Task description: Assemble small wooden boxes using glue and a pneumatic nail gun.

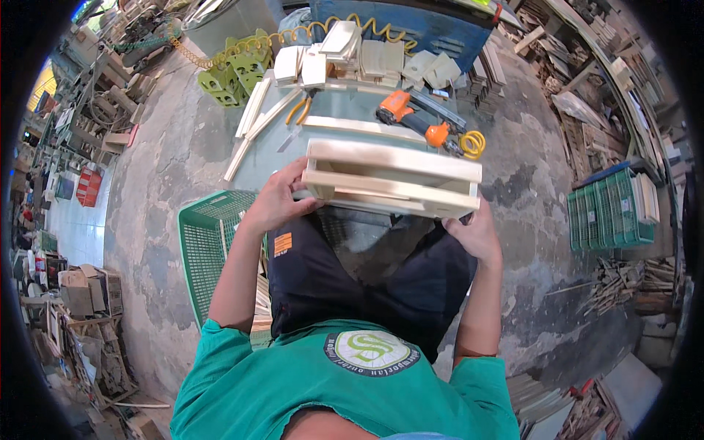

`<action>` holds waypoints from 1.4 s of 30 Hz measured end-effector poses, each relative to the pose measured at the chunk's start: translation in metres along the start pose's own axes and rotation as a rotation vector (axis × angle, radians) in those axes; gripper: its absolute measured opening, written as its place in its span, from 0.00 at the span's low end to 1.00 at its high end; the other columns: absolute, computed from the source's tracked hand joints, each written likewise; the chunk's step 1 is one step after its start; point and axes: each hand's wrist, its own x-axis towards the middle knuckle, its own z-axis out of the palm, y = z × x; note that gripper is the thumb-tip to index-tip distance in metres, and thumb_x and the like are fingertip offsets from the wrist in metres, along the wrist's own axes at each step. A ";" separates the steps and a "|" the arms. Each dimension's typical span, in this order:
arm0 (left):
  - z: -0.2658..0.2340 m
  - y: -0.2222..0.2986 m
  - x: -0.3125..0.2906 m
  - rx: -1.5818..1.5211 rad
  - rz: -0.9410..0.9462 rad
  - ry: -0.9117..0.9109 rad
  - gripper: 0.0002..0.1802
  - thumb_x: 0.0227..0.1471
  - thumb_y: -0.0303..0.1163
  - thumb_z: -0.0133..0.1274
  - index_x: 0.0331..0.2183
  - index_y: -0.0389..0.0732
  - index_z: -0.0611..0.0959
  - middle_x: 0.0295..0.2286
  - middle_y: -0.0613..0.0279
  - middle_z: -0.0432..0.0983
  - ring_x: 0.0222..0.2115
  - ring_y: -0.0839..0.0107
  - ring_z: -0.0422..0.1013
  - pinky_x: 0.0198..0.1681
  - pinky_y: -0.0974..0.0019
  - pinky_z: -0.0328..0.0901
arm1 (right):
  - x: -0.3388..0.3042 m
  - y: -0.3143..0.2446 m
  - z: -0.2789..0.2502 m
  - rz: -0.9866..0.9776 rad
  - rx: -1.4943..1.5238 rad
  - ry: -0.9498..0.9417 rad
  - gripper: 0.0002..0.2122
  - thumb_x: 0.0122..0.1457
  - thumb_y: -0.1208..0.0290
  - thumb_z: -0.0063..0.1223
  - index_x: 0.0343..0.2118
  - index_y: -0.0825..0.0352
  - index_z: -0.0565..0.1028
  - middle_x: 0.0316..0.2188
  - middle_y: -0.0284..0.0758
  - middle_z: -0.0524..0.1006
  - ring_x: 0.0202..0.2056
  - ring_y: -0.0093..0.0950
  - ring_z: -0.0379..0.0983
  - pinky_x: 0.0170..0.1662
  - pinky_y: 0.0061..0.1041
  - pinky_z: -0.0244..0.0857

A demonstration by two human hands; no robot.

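Between my two hands is a long, narrow pale wooden box (392,158), its slatted side turned up toward me. My left hand (279,199) grips its left end, with the thumb at the lower corner. At the right end, my right hand (477,233) is closed on the lower corner; some of its fingers are hidden behind the wood. Just beyond the box, a wooden strip (363,128) lies on the worktable (290,150). An orange nail gun (396,108) rests past it, near a coiled yellow hose (473,144). Orange-handled pliers (299,110) lie to the left.
Stacked wooden pieces (372,57) line the table's far side, and loose strips (257,125) lie at its left. A green plastic basket (194,257) stands by my left leg. Another green crate (605,209) sits far right. Yellow-green brackets (238,70) stand beyond the table.
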 end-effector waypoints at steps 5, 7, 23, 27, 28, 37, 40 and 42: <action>0.009 -0.006 -0.007 -0.476 -0.114 -0.082 0.45 0.50 0.55 0.64 0.60 0.38 0.70 0.43 0.62 0.78 0.47 0.75 0.71 0.52 0.67 0.65 | -0.032 -0.008 0.013 0.018 0.351 -0.034 0.36 0.48 0.63 0.67 0.58 0.74 0.65 0.52 0.36 0.72 0.53 0.29 0.69 0.59 0.30 0.61; 0.013 -0.003 -0.006 -0.494 -0.137 -0.044 0.45 0.50 0.56 0.64 0.60 0.38 0.70 0.43 0.63 0.78 0.46 0.76 0.71 0.51 0.68 0.65 | -0.046 0.004 0.030 0.048 0.370 -0.018 0.37 0.47 0.61 0.67 0.58 0.74 0.65 0.52 0.37 0.72 0.54 0.29 0.69 0.59 0.30 0.61; 0.079 -0.019 -0.025 -1.089 -0.124 0.316 0.37 0.61 0.54 0.49 0.61 0.39 0.63 0.51 0.51 0.71 0.49 0.64 0.72 0.49 0.62 0.70 | -0.103 0.038 0.156 0.142 1.288 0.151 0.34 0.55 0.65 0.65 0.62 0.67 0.61 0.58 0.36 0.68 0.60 0.33 0.65 0.65 0.38 0.58; 0.111 -0.013 -0.041 -0.903 -0.049 0.130 0.55 0.48 0.41 0.66 0.68 0.42 0.51 0.57 0.53 0.65 0.57 0.64 0.64 0.60 0.59 0.60 | -0.103 0.050 0.157 0.085 1.288 0.080 0.31 0.58 0.61 0.63 0.62 0.61 0.62 0.58 0.32 0.67 0.61 0.32 0.62 0.66 0.40 0.55; 0.110 -0.012 -0.040 -0.938 -0.062 0.128 0.56 0.48 0.40 0.66 0.68 0.42 0.51 0.57 0.53 0.64 0.57 0.64 0.63 0.61 0.59 0.58 | -0.102 0.055 0.154 0.089 1.292 0.084 0.31 0.58 0.61 0.63 0.62 0.61 0.62 0.58 0.32 0.67 0.61 0.32 0.62 0.66 0.40 0.55; 0.091 -0.032 -0.038 -0.933 -0.058 0.125 0.56 0.46 0.40 0.67 0.68 0.41 0.52 0.58 0.52 0.63 0.59 0.64 0.62 0.63 0.59 0.57 | -0.092 0.059 0.108 -0.018 1.123 0.175 0.36 0.62 0.46 0.52 0.65 0.67 0.58 0.62 0.38 0.66 0.63 0.33 0.62 0.65 0.37 0.57; 0.091 -0.028 -0.042 -0.929 -0.072 0.049 0.55 0.47 0.38 0.66 0.68 0.41 0.52 0.59 0.53 0.62 0.60 0.64 0.61 0.63 0.60 0.55 | -0.094 0.064 0.101 -0.023 1.046 0.162 0.34 0.65 0.50 0.50 0.64 0.71 0.57 0.60 0.38 0.68 0.60 0.30 0.65 0.63 0.32 0.59; 0.096 -0.024 -0.042 -0.923 -0.087 0.026 0.55 0.47 0.38 0.66 0.68 0.41 0.52 0.59 0.54 0.62 0.60 0.63 0.60 0.64 0.60 0.55 | -0.095 0.071 0.097 0.002 0.894 0.192 0.31 0.67 0.54 0.47 0.65 0.71 0.57 0.60 0.39 0.68 0.60 0.30 0.65 0.63 0.32 0.59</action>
